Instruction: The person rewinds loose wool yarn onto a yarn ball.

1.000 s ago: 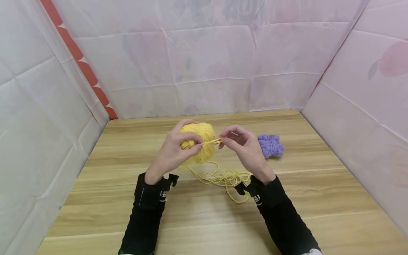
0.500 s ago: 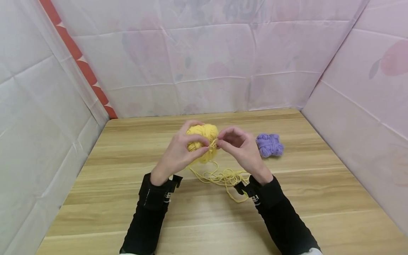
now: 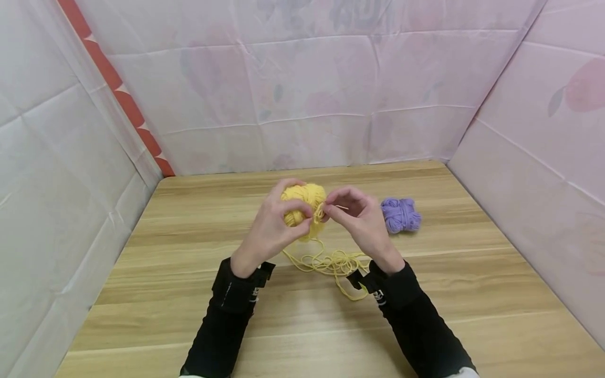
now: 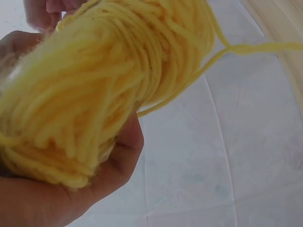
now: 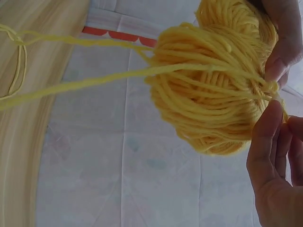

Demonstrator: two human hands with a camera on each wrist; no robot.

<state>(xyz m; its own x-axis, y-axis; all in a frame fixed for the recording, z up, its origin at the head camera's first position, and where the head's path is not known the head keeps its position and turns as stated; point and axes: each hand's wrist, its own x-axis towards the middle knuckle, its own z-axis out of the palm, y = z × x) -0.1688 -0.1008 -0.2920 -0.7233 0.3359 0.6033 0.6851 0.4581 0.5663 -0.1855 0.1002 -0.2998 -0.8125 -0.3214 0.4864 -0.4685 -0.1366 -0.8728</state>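
A yellow yarn ball (image 3: 307,195) is held up over the table, gripped by my left hand (image 3: 271,223). In the left wrist view the yarn ball (image 4: 128,61) fills much of the picture, with the left hand (image 4: 106,175) curled beneath it. My right hand (image 3: 368,231) pinches a yellow yarn strand at the ball's right side. A thin yarn end (image 3: 341,207) pokes out beyond its fingertips. The right wrist view shows a small loop or knot (image 5: 272,87) between the thumbs and fingers of both hands. Several strands run from the ball toward the table.
Loose yellow yarn (image 3: 337,262) lies tangled on the wooden table (image 3: 302,336) below the hands. A small purple yarn ball (image 3: 400,215) sits to the right of the right hand. Pale printed cloth walls (image 3: 307,89) stand at the back and sides.
My left hand has moved right with the yellow ball, closing toward the right hand. The strand stretched between the hands has become bunched, and a short end now shows beyond the right fingers.
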